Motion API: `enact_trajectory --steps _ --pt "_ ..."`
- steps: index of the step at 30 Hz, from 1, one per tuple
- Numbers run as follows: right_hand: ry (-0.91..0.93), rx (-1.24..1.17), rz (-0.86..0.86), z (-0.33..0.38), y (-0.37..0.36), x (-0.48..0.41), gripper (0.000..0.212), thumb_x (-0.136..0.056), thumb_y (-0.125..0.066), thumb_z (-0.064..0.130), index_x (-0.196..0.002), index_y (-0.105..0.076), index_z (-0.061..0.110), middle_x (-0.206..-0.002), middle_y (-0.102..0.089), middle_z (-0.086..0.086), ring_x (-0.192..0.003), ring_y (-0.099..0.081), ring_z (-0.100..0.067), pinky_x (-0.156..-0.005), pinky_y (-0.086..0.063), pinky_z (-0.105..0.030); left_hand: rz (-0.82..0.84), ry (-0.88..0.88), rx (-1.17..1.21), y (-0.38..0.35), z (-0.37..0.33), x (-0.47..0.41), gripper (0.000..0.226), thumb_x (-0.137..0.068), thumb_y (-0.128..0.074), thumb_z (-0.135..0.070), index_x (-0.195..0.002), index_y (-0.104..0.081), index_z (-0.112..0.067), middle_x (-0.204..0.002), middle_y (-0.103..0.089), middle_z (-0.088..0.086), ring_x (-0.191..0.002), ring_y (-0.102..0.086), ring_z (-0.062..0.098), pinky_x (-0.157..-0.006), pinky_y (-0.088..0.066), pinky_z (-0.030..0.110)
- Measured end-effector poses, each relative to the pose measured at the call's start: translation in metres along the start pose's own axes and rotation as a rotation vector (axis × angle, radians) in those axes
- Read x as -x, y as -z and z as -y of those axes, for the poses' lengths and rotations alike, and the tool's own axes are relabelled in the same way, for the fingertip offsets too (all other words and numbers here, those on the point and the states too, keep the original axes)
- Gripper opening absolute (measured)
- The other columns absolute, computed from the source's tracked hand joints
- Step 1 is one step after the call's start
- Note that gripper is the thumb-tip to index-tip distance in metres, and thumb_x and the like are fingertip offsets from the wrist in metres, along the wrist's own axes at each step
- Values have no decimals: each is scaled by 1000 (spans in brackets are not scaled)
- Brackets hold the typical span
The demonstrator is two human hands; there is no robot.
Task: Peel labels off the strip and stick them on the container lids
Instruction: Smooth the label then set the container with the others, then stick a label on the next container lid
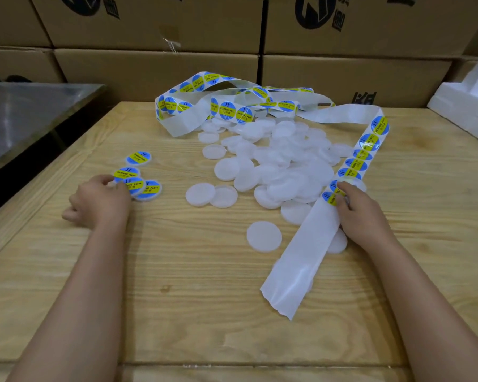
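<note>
Four labelled lids lie at left, my left hand pinching one; my right hand pinches the strip at its next label; a big heap of plain lids awaits

Labels: blue discs, yellow band across middle, dark lettering on band, small dark mark above.
Strip: glossy white backing, faintly see-through where peeled.
Lids in pile: frosted milky white, plain.
Labelled lids at left: same blue and yellow on top, white rims.
Table: pale yellowish wood, wavy darker grain, one small brown knot.
Cardboard boxes: tan, black print, possibly logo.
Foam block: white.
Metal surface: dull grey.
</note>
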State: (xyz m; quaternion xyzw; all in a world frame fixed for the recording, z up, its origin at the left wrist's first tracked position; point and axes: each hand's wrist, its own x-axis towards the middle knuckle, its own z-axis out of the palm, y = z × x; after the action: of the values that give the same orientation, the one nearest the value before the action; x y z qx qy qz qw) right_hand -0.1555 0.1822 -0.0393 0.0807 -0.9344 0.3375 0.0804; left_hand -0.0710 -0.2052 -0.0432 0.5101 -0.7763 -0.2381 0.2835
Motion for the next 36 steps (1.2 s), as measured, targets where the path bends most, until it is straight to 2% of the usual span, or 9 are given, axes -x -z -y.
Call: enact_trajectory --steps 4,8,16,19,23,25,28,31,36 --pt "11 74 18 -4 -5 -4 35 -94 -50 15 -127 -52 2 -114 -59 -21 -101 -53 -33 -73 -31 -29 -144 -210 108 4 -11 13 30 -86 -47 -22 -110 -65 -19 -111 -60 13 -110 -46 33 -94 -25 44" --pt "39 108 -9 -4 -5 -5 40 -90 -57 13 -129 -53 1 -124 -58 -18 -111 -52 -33 -86 -35 -29 -155 -667 261 -1 -37 51 27 -83 -48 -11 -100 -68 -12 -100 -68 7 -98 -56 32 -87 -26 37" --pt "15 14 -122 -3 -2 -5 31 -89 -54 7 -119 -62 6 -112 -65 -13 -101 -58 -29 -87 -36 -26 276 -1268 457 -6 -79 163 19 -78 -55 -2 -88 -72 -5 -84 -71 4 -82 -66 25 -80 -36 34" --pt "12 0 -158 -3 -2 -4 34 -87 -49 -1 -116 -64 6 -110 -66 -14 -103 -59 -31 -90 -40 -31 553 -1316 401 -10 -81 196 21 -82 -61 -8 -101 -70 -9 -105 -70 4 -102 -62 24 -93 -37 37" --pt "24 -21 -158 -2 -3 -5 37 -86 -47 -3 -118 -63 8 -113 -65 -10 -104 -59 -28 -89 -39 -28 706 -1376 169 -18 -82 219 31 -95 -49 -31 -120 -62 -17 -132 -57 -3 -132 -39 11 -113 0 32" --pt "59 -3 -152 -4 -4 -6 33 -85 -50 -5 -112 -65 6 -115 -63 -12 -104 -58 -30 -90 -40 -27 705 -1405 135 -18 -84 223 29 -97 -45 -31 -112 -65 -17 -121 -63 -4 -122 -47 11 -112 -3 31" --pt "101 32 -166 -7 -5 -5 14 -83 -63 3 -95 -70 5 -109 -60 -16 -106 -52 -32 -79 -31 -7 726 -1355 191 -14 -88 221 30 -97 -42 -29 -94 -69 -15 -94 -70 -4 -94 -57 18 -100 -27 32" --pt "66 128 -203 -10 -5 -4 20 -80 -73 25 -94 -74 11 -106 -56 -15 -108 -42 -34 -85 -25 -18 703 -1327 180 -12 -90 220 43 -95 -32 -33 -75 -63 -10 -73 -64 -1 -74 -54 21 -83 -35 35" --pt "54 230 -116 -12 -8 -2 36 -83 -69 35 -105 -70 8 -109 -60 -14 -106 -44 -35 -91 -32 -34 711 -1292 271 -17 -89 219 44 -95 -33 -29 -70 -60 -5 -64 -59 1 -67 -51 23 -82 -38 37"
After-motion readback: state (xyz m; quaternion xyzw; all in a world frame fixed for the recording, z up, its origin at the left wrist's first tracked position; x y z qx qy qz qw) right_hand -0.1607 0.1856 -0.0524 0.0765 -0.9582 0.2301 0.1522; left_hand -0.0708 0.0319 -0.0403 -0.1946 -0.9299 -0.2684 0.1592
